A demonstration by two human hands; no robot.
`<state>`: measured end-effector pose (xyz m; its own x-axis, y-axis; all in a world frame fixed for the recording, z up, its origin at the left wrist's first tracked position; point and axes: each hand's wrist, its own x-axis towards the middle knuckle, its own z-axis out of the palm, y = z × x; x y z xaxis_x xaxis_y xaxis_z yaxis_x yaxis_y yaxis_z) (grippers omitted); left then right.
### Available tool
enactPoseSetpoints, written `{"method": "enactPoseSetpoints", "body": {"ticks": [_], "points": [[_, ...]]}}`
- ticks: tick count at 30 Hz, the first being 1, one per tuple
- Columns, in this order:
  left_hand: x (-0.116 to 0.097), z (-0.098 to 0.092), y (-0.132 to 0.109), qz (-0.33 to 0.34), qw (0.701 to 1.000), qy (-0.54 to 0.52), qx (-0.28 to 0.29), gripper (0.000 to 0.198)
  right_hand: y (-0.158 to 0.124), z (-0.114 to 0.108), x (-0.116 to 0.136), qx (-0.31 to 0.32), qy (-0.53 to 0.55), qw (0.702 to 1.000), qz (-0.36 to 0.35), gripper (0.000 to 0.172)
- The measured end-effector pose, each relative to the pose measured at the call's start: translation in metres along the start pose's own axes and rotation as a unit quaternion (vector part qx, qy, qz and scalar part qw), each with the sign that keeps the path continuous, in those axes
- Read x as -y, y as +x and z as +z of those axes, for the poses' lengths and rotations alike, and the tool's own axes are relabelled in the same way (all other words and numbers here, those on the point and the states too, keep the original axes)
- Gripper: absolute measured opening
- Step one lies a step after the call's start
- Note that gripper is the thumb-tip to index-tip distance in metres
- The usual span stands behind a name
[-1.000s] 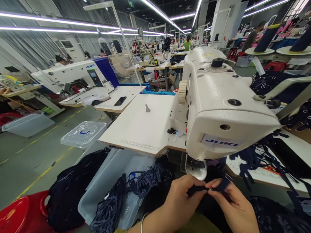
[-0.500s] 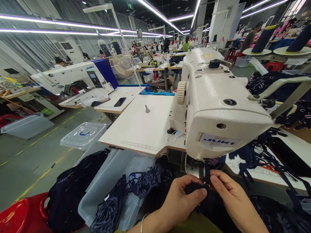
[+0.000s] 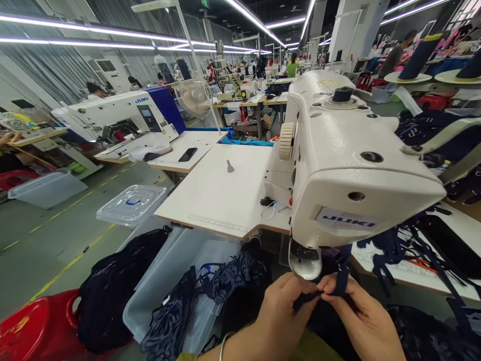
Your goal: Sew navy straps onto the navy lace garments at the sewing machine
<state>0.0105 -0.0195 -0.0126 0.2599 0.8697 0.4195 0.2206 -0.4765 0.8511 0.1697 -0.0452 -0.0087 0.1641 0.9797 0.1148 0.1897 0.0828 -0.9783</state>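
Observation:
Just below the head of a white JUKI sewing machine [image 3: 361,185], both of my hands pinch a dark navy strap [image 3: 341,281]. My left hand [image 3: 287,306] grips a length of it, thumb against fingers. Close beside it, my right hand [image 3: 353,306] pinches the strap at nearly the same spot, and a loop of it rises over the right fingers. A small shiny piece shows at the top of that loop; its kind is unclear. The machine's rounded metal plate [image 3: 306,263] lies just beyond my fingertips. More dark fabric hangs under my hands, its shape hard to make out.
Navy straps [image 3: 387,255] and a black phone [image 3: 451,245] lie on the table to the right. At lower left, a clear plastic bin [image 3: 145,306] holds bundled navy straps, near a red stool [image 3: 37,326]. The white tabletop [image 3: 203,190] carries a small grey metal piece [image 3: 230,166].
The strap, earlier upright at the machine's plate, now loops over my right fingers. My fingertips have come together, and the rounded plate is more exposed. The view has shifted slightly.

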Motion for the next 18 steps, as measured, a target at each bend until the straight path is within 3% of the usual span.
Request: {"method": "enactPoseSetpoints", "body": {"ticks": [3, 6, 9, 10, 12, 15, 18], "points": [[0.000, -0.004, 0.001, 0.024, 0.999, 0.040, 0.015, 0.005, 0.004, -0.007, -0.007, 0.024, -0.045, 0.999, 0.001, 0.015], [0.000, -0.011, 0.002, 0.063, 0.991, 0.116, 0.008, 0.022, 0.014, -0.011, -0.010, 0.044, -0.097, 0.993, 0.051, 0.021], [0.003, -0.021, 0.004, 0.175, 0.955, 0.234, -0.049, 0.030, 0.025, -0.007, -0.011, 0.052, -0.133, 0.988, 0.063, 0.025], [0.004, -0.024, 0.005, 0.225, 0.934, 0.276, -0.041, 0.028, 0.028, -0.004, -0.011, 0.049, -0.141, 0.987, 0.051, 0.025], [0.007, -0.029, 0.007, 0.310, 0.882, 0.354, 0.036, 0.026, 0.032, 0.001, -0.012, 0.038, -0.155, 0.987, 0.021, 0.021], [0.013, -0.033, 0.010, 0.340, 0.816, 0.441, 0.156, 0.033, 0.036, 0.006, -0.016, 0.007, -0.173, 0.985, -0.004, 0.019], [0.019, -0.033, 0.013, 0.316, 0.803, 0.474, 0.176, 0.035, 0.042, 0.006, -0.020, -0.009, -0.145, 0.989, 0.025, 0.021]]}}
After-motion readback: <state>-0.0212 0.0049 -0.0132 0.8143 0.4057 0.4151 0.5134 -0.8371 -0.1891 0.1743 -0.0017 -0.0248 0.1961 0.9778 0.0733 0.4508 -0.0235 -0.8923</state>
